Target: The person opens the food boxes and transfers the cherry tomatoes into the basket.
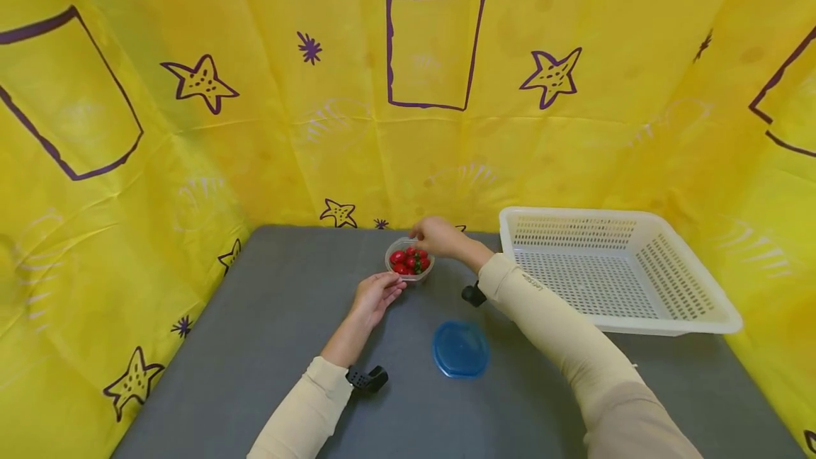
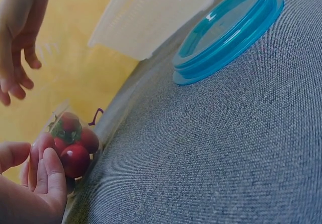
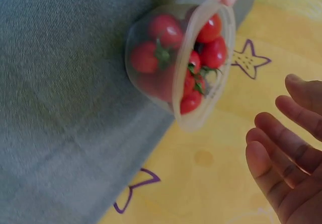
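Small red tomatoes (image 1: 411, 258), some with green stems, fill a translucent plastic container (image 3: 176, 90) standing near the table's back edge. My left hand (image 1: 377, 296) is at the near side of the container, its thumb and fingers pinching the rim; the left wrist view shows these fingers (image 2: 54, 171) right beside the tomatoes. Above the far right side of the container is my right hand (image 1: 441, 238). In the right wrist view its fingers (image 3: 276, 156) are loosely bent, apart from the rim, and hold nothing. A blue round lid (image 1: 460, 350) lies on the table, nearer to me.
A white perforated plastic basket (image 1: 695, 303) stands at the right, beyond my right forearm. The grey table (image 1: 255, 346) reaches back to a yellow patterned curtain (image 1: 433, 147), which also hangs at both sides. A dark wrist camera (image 1: 368, 379) sits on my left wrist.
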A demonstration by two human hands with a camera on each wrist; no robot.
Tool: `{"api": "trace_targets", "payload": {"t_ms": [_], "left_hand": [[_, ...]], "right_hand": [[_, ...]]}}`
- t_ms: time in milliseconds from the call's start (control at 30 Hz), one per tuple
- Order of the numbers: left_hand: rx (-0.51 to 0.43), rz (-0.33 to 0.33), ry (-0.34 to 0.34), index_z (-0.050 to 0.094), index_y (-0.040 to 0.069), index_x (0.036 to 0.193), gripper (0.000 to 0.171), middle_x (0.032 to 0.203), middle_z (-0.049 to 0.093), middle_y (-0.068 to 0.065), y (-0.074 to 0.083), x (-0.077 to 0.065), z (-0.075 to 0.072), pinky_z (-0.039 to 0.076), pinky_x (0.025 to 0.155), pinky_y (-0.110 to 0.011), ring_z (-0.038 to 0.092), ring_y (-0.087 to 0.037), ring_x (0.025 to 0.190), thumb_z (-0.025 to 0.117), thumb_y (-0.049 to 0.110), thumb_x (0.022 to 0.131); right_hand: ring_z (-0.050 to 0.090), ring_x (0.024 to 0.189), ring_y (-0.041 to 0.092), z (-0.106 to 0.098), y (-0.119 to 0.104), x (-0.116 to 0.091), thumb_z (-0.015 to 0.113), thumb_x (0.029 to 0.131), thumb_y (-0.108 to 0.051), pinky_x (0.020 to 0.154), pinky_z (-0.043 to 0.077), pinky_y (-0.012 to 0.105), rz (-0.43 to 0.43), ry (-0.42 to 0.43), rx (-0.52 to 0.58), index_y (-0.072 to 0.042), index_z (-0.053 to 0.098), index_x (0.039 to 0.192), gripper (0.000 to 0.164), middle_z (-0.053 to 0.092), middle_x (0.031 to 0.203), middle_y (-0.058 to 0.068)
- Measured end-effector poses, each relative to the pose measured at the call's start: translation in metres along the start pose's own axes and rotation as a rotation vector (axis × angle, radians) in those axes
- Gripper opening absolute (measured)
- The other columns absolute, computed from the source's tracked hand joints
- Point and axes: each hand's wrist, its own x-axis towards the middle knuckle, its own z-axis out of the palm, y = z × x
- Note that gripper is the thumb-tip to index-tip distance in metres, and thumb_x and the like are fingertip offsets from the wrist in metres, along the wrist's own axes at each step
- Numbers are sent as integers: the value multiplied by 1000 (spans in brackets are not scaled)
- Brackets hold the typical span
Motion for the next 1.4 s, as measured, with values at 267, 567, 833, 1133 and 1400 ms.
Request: {"api": "trace_targets", "payload": {"t_ms": [267,567,833,1133,1400], "left_hand": [[2,-6,4,58,-6,108,17,72,67,4,3,1,-1,56,70,-21,68,-7,67,56,6,96],[4,-15,-13,58,-6,108,17,74,67,3,1,1,1,55,69,-21,67,-7,69,56,7,97],[-11,-9,-29,58,-5,106,14,74,67,3,1,1,1,55,69,-21,68,-8,69,56,6,96],[-17,-20,-19,58,-6,107,16,73,66,2,3,1,1,55,67,-20,68,-8,69,56,5,96],[-2,-29,-1,59,-4,103,12,74,66,2,4,1,1,56,70,-22,67,-7,69,56,5,96]], "right_hand": [[67,96,26,24,-4,13,65,93,-16,84,56,36,60,17,51,1,67,119,30,70,110,15],[66,103,26,44,-2,23,65,93,-17,87,56,36,46,65,11,-3,68,117,29,70,116,13],[58,106,28,55,-2,30,65,94,-25,90,53,40,75,50,-47,-9,68,119,30,70,115,9],[59,101,26,62,-5,36,64,94,-27,89,53,38,104,63,-75,-8,69,116,30,72,109,9],[60,99,25,65,-9,40,67,91,-22,88,53,37,162,57,-45,-7,66,114,28,70,105,9]]}}
